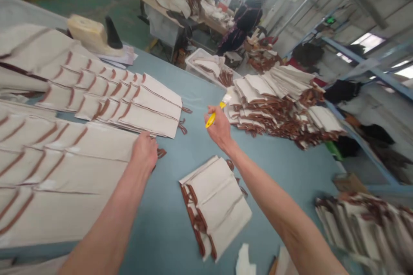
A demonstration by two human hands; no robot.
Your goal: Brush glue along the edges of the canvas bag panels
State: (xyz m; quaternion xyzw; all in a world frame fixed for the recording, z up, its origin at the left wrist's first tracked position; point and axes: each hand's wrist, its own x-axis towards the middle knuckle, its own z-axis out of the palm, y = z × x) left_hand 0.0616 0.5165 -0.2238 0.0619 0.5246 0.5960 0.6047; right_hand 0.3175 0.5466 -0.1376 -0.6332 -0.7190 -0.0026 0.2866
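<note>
A paintbrush (pixel 215 114) with a yellow handle and pale bristles is gripped in my right hand (pixel 220 128), above the blue-grey tabletop. Its bristle end points toward a thick stack of cream, brown-edged pieces (pixel 258 94). My left hand (pixel 146 151) is closed at the right edge of the lower-left cream panels (pixel 103 142), its fingers partly hidden. Just beyond it, overlapping rows of cream panels (pixel 151 111) end in small brown tabs. Between my forearms lies a separate folded cream piece (pixel 222 202) with brown edging.
A block-shaped yellowish object (pixel 86 32) and a dark cone-like object (pixel 112 34) stand at the far left edge. Beyond the table (pixel 155 232) is a white bin (pixel 201 66) of pieces. A person (pixel 245 21) stands farther back. More pieces (pixel 364 223) are stacked at right.
</note>
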